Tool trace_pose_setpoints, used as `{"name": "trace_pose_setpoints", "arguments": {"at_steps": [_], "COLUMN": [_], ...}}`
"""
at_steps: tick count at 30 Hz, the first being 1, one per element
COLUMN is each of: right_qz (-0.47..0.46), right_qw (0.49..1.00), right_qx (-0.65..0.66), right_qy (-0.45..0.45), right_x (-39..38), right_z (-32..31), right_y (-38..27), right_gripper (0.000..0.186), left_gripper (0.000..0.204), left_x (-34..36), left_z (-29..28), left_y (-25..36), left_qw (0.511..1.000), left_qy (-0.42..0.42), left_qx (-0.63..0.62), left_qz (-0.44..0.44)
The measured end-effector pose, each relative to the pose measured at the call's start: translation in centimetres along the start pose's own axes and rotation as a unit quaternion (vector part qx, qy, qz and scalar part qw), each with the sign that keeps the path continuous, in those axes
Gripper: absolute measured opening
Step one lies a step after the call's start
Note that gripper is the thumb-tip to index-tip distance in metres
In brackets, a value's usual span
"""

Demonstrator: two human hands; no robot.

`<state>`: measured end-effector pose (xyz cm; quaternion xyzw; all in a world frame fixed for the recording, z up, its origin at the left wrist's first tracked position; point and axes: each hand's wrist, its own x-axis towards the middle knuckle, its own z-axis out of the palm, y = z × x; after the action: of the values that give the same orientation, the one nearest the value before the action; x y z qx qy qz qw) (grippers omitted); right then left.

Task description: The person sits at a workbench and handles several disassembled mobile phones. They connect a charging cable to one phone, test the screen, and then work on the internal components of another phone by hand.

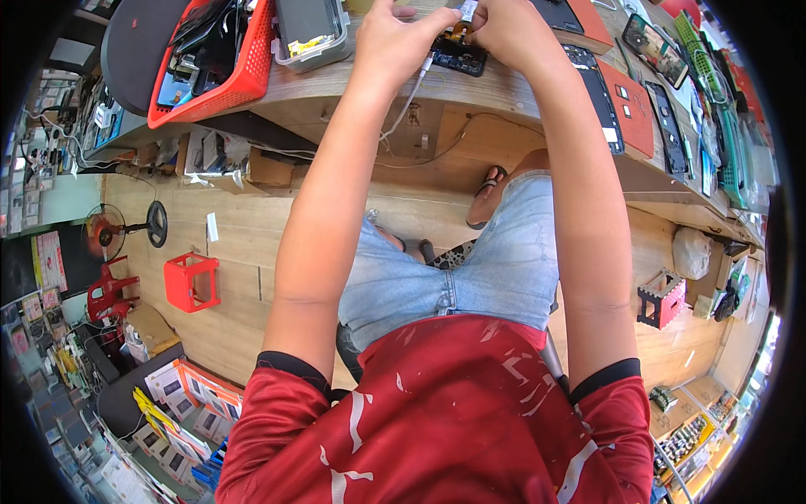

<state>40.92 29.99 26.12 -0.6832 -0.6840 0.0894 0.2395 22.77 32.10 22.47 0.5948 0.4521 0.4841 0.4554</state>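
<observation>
At the top edge, my left hand (403, 38) is closed, its thumb against a small white part (467, 12) with an amber flex piece (462, 34). My right hand (508, 29) is closed just right of that piece; what its fingertips grip is hidden. Beneath both hands lies an opened dark phone with exposed circuitry (460, 59) on the wooden workbench (315, 92). A white cable (407, 102) hangs from near it over the bench's front edge.
Left stand a red basket of phones (210, 63) and a grey container (311, 38). Right lie phone panels (592, 97), orange mats (630, 118) and a lit phone (655, 50). Behind are a red stool (191, 281), a fan (105, 231) and another stool (662, 298).
</observation>
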Motion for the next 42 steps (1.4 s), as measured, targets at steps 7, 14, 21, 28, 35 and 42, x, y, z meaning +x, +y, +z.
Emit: {"name": "trace_pose_setpoints", "arguments": {"at_steps": [7, 14, 21, 28, 35, 42], "right_qz": [-0.06, -0.077, -0.091, -0.067, -0.032, -0.022], "right_qw": [0.998, 0.992, 0.982, 0.981, 0.991, 0.989], "right_qx": [-0.027, -0.091, -0.154, -0.157, -0.106, -0.117], "right_qy": [0.001, -0.032, -0.062, -0.093, -0.072, -0.09], "right_x": [0.4, 0.9, 1.3, 1.7, 1.1, 2.0], "right_z": [-0.1, -0.3, -0.2, -0.2, 0.1, 1.0], "right_y": [0.6, 0.1, 0.0, -0.4, -0.6, 0.6], "right_gripper": [0.017, 0.018, 0.02, 0.022, 0.026, 0.033], "left_gripper": [0.084, 0.085, 0.085, 0.086, 0.088, 0.091], "left_x": [0.2, 0.0, -0.2, -0.4, 0.0, -0.1], "left_z": [-0.1, 0.0, 0.0, 0.0, 0.0, 0.3], "left_y": [-0.1, 0.3, 0.7, 0.7, -0.3, 0.5], "left_qw": [0.999, 1.0, 0.999, 1.0, 0.998, 1.0], "left_qy": [0.007, -0.006, -0.004, -0.004, -0.013, -0.003], "left_qx": [0.045, -0.015, 0.043, 0.02, -0.05, -0.016], "left_qz": [0.012, -0.006, -0.005, -0.007, -0.02, -0.021]}}
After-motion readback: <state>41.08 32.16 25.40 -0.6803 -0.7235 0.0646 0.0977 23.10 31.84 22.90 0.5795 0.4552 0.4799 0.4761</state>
